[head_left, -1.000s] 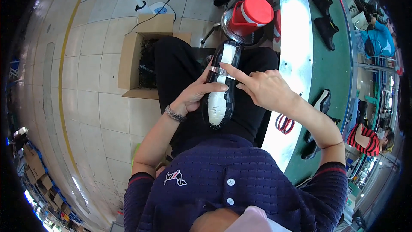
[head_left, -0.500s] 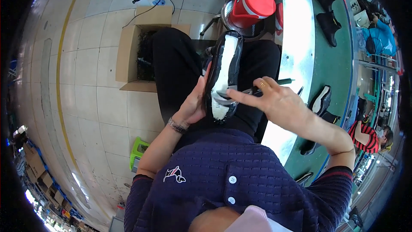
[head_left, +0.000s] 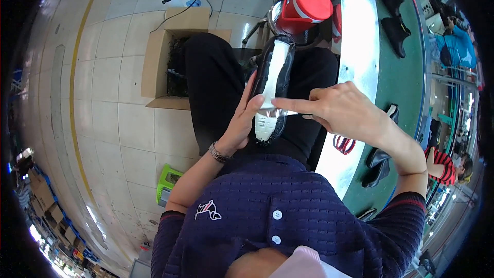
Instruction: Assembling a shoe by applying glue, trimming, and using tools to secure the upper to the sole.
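Observation:
A black shoe upper point(head_left: 277, 67) with a white underside is held bottom up above my lap, its long axis pointing away from me. My left hand point(head_left: 237, 127) grips it from the left side, the thumb lying over its white face. Across the near half of that white face lies a shiny metal blade point(head_left: 272, 114) of a hand tool. My right hand point(head_left: 346, 113) holds this tool from the right, index finger stretched along it toward the shoe. The tool's handle is hidden in my right hand, so its exact kind is unclear.
An open cardboard box point(head_left: 153, 67) with dark contents stands left of my legs. Ahead, a red jug point(head_left: 309, 5) sits on a stool. To the right run a metal ledge point(head_left: 360, 36) and a green belt point(head_left: 391, 80) carrying several black shoes point(head_left: 395, 36). A green stool point(head_left: 168, 177) stands at left.
My right hand has turned and shifted slightly right; the tool's dark handle has gone from sight. My left thumb has come over the white face. Shoes on the belt have shifted.

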A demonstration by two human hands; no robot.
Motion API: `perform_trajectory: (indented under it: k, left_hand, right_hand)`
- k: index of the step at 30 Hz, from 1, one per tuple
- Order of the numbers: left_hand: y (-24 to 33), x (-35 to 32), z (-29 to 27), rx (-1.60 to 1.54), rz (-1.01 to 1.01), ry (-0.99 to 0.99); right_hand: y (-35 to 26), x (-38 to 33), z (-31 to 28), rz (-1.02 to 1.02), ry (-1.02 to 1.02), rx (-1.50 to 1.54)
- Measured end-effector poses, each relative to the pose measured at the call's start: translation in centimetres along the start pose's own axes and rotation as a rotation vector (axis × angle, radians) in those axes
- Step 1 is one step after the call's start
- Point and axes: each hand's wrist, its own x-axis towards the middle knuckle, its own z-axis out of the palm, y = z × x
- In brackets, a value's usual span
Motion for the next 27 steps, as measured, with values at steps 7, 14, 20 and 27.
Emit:
perform_trajectory:
  k: [7, 14, 20, 27]
  left_hand:
    - [0.4, 0.3, -0.2, 0.001, -0.101, -0.001]
    - [0.8, 0.2, -1.0, -0.015, -0.137, -0.067]
    - [0.9, 0.2, -1.4, -0.049, -0.209, -0.073]
    - [1.1, 0.2, -1.6, -0.035, -0.278, -0.078]
  right_hand:
    - [0.8, 2.2, 3.9, 0.099, 0.101, 0.013]
    - [-1.1, 1.5, 4.5, 0.034, 0.276, 0.122]
    - [-1.7, 1.2, 3.4, 0.053, 0.166, 0.025]
    - [-2.8, 0.9, 5.1, 0.104, 0.071, -0.079]
